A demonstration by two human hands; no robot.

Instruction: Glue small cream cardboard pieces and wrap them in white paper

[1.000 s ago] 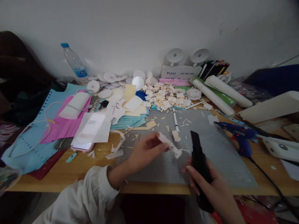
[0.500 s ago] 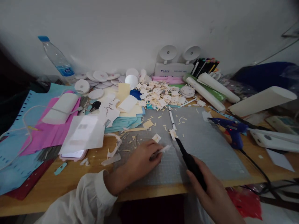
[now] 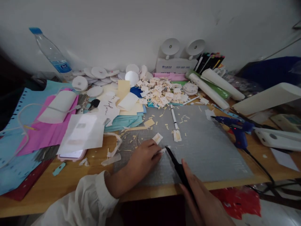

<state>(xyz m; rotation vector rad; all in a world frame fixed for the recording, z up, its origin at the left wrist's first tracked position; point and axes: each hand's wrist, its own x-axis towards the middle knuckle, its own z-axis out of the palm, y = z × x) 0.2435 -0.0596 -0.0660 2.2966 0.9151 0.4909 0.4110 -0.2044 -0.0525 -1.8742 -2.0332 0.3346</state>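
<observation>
My left hand (image 3: 145, 157) rests over the grey cutting mat (image 3: 207, 147), its fingers closed on a small white strip (image 3: 164, 150) that sticks out to the right. In my right hand (image 3: 202, 197) is a black cutter (image 3: 180, 171), its tip touching or just above the strip's end. Beyond them on the mat lie a white card piece with a beige patch (image 3: 177, 136), a similar piece (image 3: 157, 138) by my left fingertips, and a white pen (image 3: 174, 116). Small beige scraps are scattered around.
A large pile of small cream pieces (image 3: 162, 91) sits behind the mat. At the right lies a blue glue gun (image 3: 238, 128) with its cable. Teal paper sheets (image 3: 127, 121), a covered phone (image 3: 72, 155) and a water bottle (image 3: 53, 55) are at the left.
My right hand has drawn the cutter down and left, from the beige-patched card piece to the strip at my left fingertips. My left hand has barely moved. The view has shifted slightly.
</observation>
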